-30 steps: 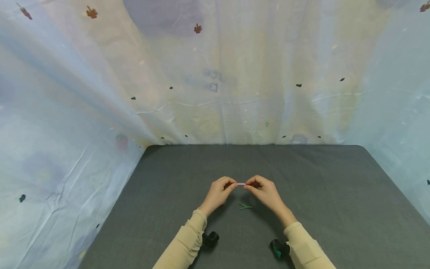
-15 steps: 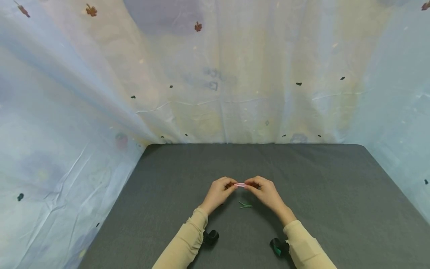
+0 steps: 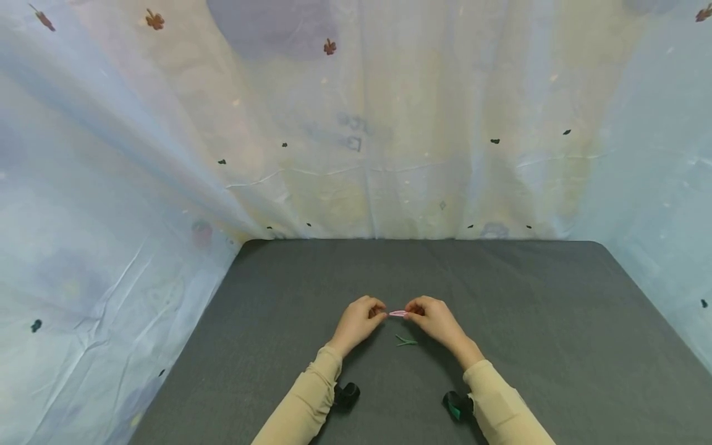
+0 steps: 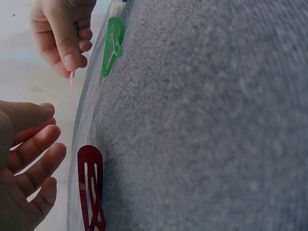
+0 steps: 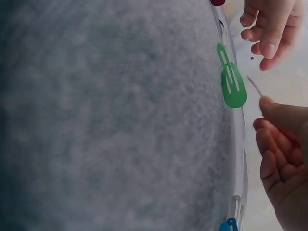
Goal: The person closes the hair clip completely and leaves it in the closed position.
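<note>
A pink snap hair clip (image 3: 397, 313) is pinched at one end between the thumb and fingers of my right hand (image 3: 436, 318), above the table. My left hand (image 3: 358, 321) faces its other end; the left wrist view shows a gap between these loosely bent fingers and the clip. Below the hands lies a green snap hair clip (image 3: 406, 340), its two arms spread apart. Near my left hand, a dark red snap hair clip (image 4: 90, 187) rests on the table in the left wrist view. Part of a blue clip (image 5: 230, 225) shows at the bottom of the right wrist view.
The table (image 3: 556, 321) has a dark grey cloth surface. A pale printed curtain (image 3: 389, 123) hangs behind it and along its sides. Black wrist devices (image 3: 347, 395) sit under both forearms.
My left hand has let go of the pink clip and drawn slightly left. Both hands have come down a little, and the clip's face shows more. The green clip stays put.
</note>
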A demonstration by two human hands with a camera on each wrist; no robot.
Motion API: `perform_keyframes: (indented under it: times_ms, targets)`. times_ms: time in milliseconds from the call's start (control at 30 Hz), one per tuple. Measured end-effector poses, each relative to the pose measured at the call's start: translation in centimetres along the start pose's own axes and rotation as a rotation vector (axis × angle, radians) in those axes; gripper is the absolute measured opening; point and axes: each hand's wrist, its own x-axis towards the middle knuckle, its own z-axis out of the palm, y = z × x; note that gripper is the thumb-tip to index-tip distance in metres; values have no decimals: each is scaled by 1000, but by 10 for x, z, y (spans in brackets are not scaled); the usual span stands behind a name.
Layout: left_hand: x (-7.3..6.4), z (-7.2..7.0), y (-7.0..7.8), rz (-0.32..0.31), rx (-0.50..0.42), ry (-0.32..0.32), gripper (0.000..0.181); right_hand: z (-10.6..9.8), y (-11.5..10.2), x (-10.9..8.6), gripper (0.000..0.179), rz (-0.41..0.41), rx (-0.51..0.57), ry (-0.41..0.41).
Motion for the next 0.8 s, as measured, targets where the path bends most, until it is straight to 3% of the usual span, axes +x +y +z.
perform_keyframes:
  times_ms: [200,533,800]
  targets:
    - [0,-2,1,-29,8,-12,22,2,-1,3,8,-83,-77,-40]
    - [0,-2,2,-94,-41,-9,39,7,-1,3,7,-62,-175,-35]
    - [-1,-1,0,-104,-49,-11,41,4,-3,1,9,-48,-136,-58]
